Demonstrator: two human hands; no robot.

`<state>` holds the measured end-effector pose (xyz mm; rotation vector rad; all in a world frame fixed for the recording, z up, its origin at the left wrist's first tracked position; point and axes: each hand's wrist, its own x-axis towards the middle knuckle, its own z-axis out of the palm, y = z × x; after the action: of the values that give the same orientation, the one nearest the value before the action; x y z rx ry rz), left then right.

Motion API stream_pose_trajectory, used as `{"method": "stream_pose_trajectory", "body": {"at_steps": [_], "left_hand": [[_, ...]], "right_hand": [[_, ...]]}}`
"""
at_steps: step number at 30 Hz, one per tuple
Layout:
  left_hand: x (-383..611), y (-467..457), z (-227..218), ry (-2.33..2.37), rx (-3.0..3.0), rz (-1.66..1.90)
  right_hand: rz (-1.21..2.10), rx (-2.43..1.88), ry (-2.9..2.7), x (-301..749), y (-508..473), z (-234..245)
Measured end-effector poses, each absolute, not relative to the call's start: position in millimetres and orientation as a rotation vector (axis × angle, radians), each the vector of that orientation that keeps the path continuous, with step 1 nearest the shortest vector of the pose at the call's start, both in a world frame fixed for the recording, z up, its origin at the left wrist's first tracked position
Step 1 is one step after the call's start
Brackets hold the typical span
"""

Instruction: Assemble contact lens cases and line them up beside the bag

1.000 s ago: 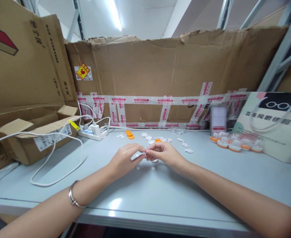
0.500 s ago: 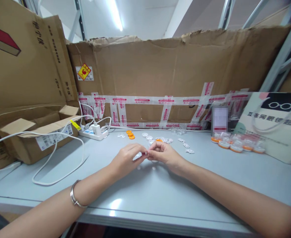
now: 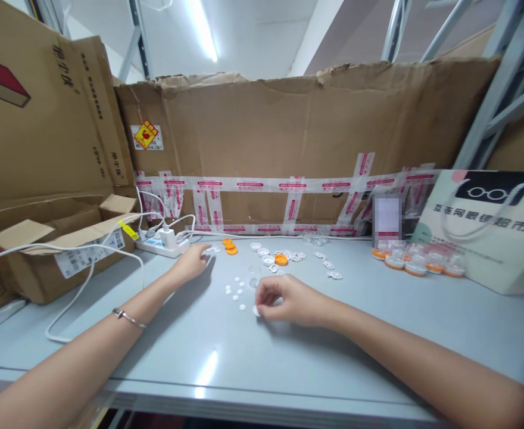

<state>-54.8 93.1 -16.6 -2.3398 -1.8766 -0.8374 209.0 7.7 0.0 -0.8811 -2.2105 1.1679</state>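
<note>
My right hand point(image 3: 289, 300) is low over the table with thumb and fingers pinched on a small white round plastic piece point(image 3: 256, 310), partly covered by the fingertips. My left hand point(image 3: 191, 262) reaches out to the far left, fingers stretched at some small white pieces point(image 3: 215, 249); whether it touches one I cannot tell. Between the hands lie several small white discs point(image 3: 236, 297). A clear plastic cover point(image 3: 255, 276) is just beyond my right hand. Behind it are white rings point(image 3: 268, 261), an orange ring point(image 3: 281, 260) and white gear-like parts point(image 3: 295, 256).
Orange rings point(image 3: 230, 246) lie by the left fingertips. A power strip point(image 3: 164, 243) with white cables and an open carton point(image 3: 43, 262) are at left. Clear-topped orange units point(image 3: 411, 265), a phone point(image 3: 387, 220) and a paper bag point(image 3: 480, 232) are at right. Cardboard point(image 3: 253, 131) walls the back.
My hands were together at the middle and have parted. The left has gone left to the small white pieces; the right has come lower with the white round piece.
</note>
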Motion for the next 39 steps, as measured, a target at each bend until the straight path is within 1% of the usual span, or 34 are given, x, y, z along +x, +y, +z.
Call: {"method": "stream_pose_trajectory", "body": {"at_steps": [3, 6, 13, 25, 33, 39], "left_hand": [[-50.2, 105.9, -24.9, -1.862, -2.34, -0.749], [-49.8, 116.3, -31.6, -1.845, -2.353, -0.687], [-60.7, 123.1, -36.7, -1.794, -2.345, -0.626], [-65.8, 121.1, -30.5, -1.791, -2.318, -0.689], [-62.0, 97.5, -12.0, -1.654, -2.557, -0.664], [-62.7, 103.1, -23.1, -1.622, -2.566, -0.68]], "right_hand": [[1.046, -0.847, -2.332, 210.6, 4.3, 1.0], [1.024, -0.83, -2.391, 212.9, 6.2, 2.8], [0.802, -0.761, -2.556, 215.8, 8.3, 4.1], [0.888, -0.869, -2.543, 217.5, 10.2, -2.5], [0.931, -0.881, -2.508, 217.4, 12.6, -2.0], [0.953, -0.9, -2.492, 216.2, 14.2, -1.4]]}}
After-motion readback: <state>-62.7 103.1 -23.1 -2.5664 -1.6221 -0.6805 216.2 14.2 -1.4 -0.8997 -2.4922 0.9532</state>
